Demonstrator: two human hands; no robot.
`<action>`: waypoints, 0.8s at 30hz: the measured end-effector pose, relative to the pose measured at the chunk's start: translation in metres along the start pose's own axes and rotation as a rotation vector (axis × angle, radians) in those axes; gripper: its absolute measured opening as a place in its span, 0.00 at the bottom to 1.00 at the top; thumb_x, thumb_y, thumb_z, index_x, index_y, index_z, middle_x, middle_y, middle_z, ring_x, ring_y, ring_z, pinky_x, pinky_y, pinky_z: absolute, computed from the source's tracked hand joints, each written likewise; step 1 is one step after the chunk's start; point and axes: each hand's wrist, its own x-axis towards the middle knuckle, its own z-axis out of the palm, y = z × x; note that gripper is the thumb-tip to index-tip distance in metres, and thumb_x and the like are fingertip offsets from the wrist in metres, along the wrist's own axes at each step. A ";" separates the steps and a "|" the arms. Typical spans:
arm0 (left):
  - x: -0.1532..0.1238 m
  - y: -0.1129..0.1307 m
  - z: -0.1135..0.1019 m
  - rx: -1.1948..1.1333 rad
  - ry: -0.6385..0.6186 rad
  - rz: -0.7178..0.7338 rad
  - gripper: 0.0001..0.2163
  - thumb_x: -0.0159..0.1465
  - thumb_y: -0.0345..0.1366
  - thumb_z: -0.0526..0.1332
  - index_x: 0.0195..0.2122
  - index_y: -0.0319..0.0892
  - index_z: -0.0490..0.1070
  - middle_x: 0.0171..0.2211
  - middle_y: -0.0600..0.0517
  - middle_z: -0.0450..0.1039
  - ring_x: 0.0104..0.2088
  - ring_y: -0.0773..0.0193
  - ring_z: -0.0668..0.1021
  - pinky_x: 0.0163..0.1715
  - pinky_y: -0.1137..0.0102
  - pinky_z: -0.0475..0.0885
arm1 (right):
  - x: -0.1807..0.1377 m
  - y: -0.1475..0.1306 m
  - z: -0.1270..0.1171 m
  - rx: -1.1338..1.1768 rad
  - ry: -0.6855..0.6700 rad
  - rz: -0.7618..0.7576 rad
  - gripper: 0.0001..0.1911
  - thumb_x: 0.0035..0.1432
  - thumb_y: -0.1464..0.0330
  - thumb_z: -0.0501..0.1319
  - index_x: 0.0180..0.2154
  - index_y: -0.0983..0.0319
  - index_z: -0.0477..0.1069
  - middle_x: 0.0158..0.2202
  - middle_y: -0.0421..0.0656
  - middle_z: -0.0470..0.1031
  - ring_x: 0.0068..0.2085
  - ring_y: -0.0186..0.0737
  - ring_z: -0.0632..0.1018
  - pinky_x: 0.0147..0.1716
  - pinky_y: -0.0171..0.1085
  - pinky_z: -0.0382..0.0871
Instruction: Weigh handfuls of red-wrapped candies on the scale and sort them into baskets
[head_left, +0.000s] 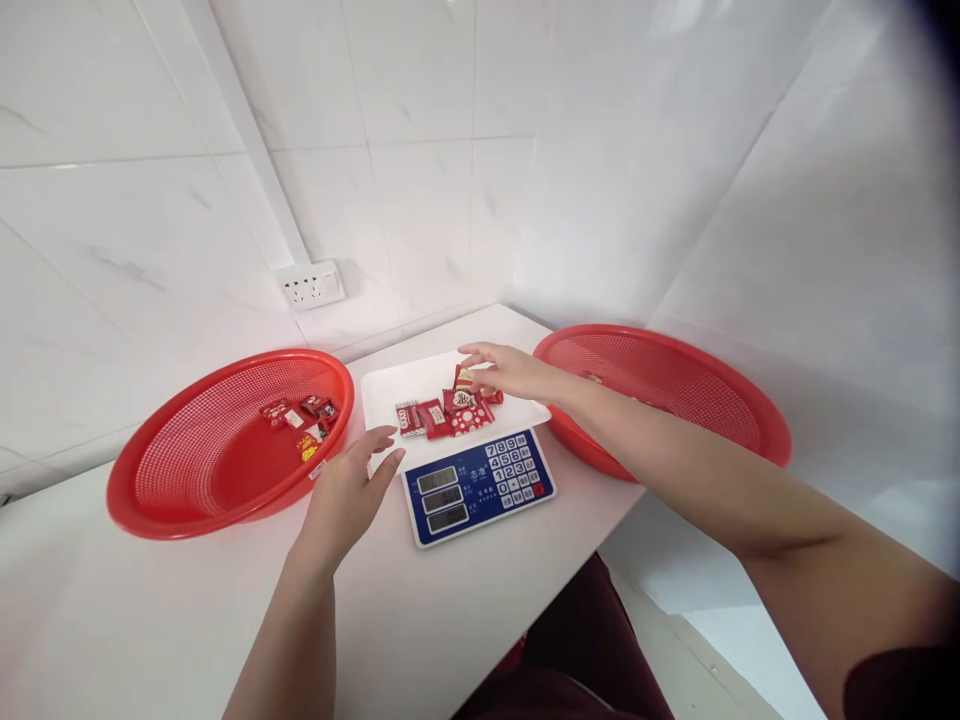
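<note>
Several small red wrapped packets [433, 419] lie together on the white pan [381, 386] of a digital scale [480, 490] with a blue keypad panel. My right hand [506, 372] reaches over the right side of this pile, fingers stretched and apart. Its fingertips are close to a packet with a pale patch [463, 380]; whether they touch it I cannot tell. At the pan's near left corner, my left hand [352, 490] hovers with thumb and fingers spread, holding nothing.
To the left stands a red mesh basket [180, 430] with several packets [306, 440] inside. Another red basket [739, 415] stands on the right, partly behind my right forearm. A tiled wall with a power socket [310, 287] rises behind the white table [420, 630].
</note>
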 end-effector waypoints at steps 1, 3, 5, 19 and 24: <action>0.000 0.000 0.000 -0.007 0.006 0.000 0.19 0.62 0.50 0.51 0.50 0.49 0.66 0.46 0.50 0.74 0.43 0.55 0.77 0.40 0.62 0.72 | -0.004 -0.001 0.003 -0.082 0.038 -0.040 0.24 0.57 0.70 0.56 0.56 0.57 0.59 0.54 0.48 0.66 0.37 0.37 0.77 0.41 0.43 0.73; -0.001 -0.001 -0.001 -0.020 0.021 -0.004 0.18 0.62 0.49 0.52 0.50 0.50 0.66 0.46 0.51 0.75 0.44 0.55 0.76 0.41 0.62 0.71 | -0.018 -0.002 0.006 -0.225 0.089 -0.134 0.22 0.57 0.68 0.56 0.55 0.57 0.62 0.53 0.46 0.68 0.39 0.38 0.77 0.44 0.44 0.71; -0.001 -0.001 -0.001 -0.031 0.039 -0.003 0.18 0.62 0.49 0.52 0.50 0.49 0.66 0.46 0.51 0.74 0.45 0.56 0.75 0.41 0.63 0.71 | -0.037 -0.002 0.006 -0.335 0.126 -0.218 0.20 0.57 0.67 0.56 0.52 0.55 0.65 0.52 0.43 0.70 0.42 0.40 0.76 0.45 0.44 0.70; -0.001 -0.002 -0.001 -0.031 0.051 0.001 0.17 0.63 0.46 0.52 0.50 0.49 0.66 0.45 0.51 0.75 0.45 0.57 0.76 0.42 0.63 0.70 | -0.117 0.019 -0.023 -0.536 0.225 0.003 0.18 0.59 0.65 0.54 0.51 0.53 0.68 0.51 0.40 0.72 0.50 0.48 0.73 0.48 0.46 0.69; -0.002 0.000 -0.001 -0.022 0.045 0.005 0.18 0.63 0.47 0.51 0.51 0.48 0.66 0.45 0.50 0.75 0.45 0.56 0.75 0.42 0.63 0.70 | -0.121 0.022 -0.022 -0.502 0.223 0.051 0.18 0.58 0.65 0.55 0.51 0.51 0.68 0.49 0.39 0.74 0.50 0.48 0.73 0.49 0.46 0.68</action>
